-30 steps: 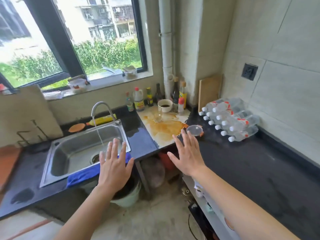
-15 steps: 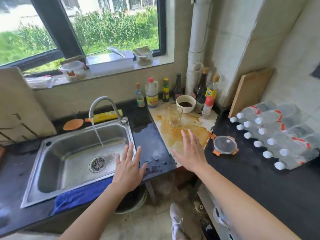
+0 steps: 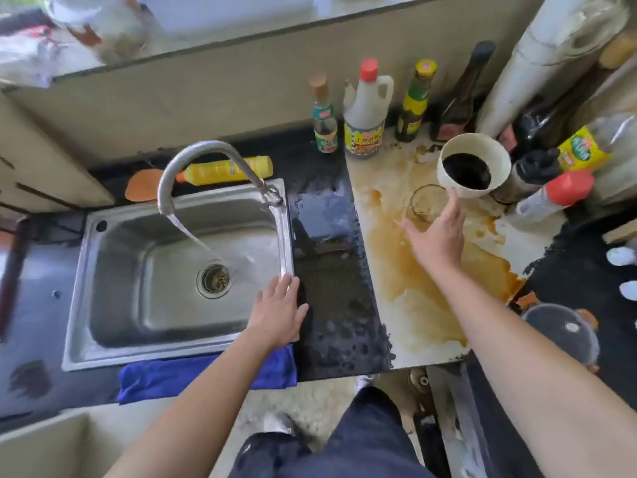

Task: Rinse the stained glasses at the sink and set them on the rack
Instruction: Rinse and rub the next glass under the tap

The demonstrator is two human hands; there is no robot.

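Reached empty, spread right hand (image 3: pixel 436 238) closer to stained glass (image 3: pixel 424 202); kept left hand (image 3: pixel 278 313) flat by sink (image 3: pixel 120 277). Judged slippery, fragile; mid-wall grip advised.

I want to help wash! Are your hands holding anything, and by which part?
Nothing is held yet. The right hand is open, fingers stretched toward the stained glass; the left hand is open over the sink rim.

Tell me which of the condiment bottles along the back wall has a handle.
The white bottle with the red cap and yellow label, second from the left; its neighbours, the small tan-capped bottle and the yellow-capped bottle, have none.
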